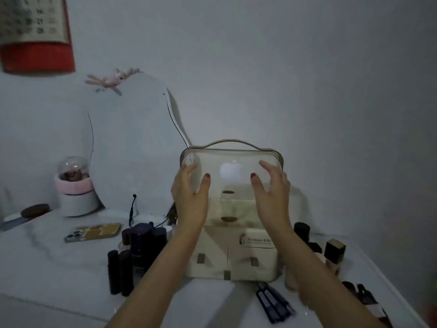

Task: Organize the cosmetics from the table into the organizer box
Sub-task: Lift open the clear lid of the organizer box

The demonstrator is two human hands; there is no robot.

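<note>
A cream organizer box (238, 254) with drawers stands in the middle of the white table, topped by a clear lid (231, 159) with a curved handle. My left hand (189, 192) is spread over the lid's left front, fingers apart. My right hand (272, 188) is spread at the lid's right front, fingers apart. I cannot tell if either touches the lid. Dark bottles and tubes (134, 252) stand left of the box. Dark-capped bottles (331, 252) stand to its right. Slim dark pens (274, 301) lie in front.
A phone (94, 232) lies on the table at the left. Behind it stand a mirror (132, 143) and a white domed container (74, 188). A wall calendar (35, 31) hangs at top left. More dark items (364, 297) lie near the table's right edge.
</note>
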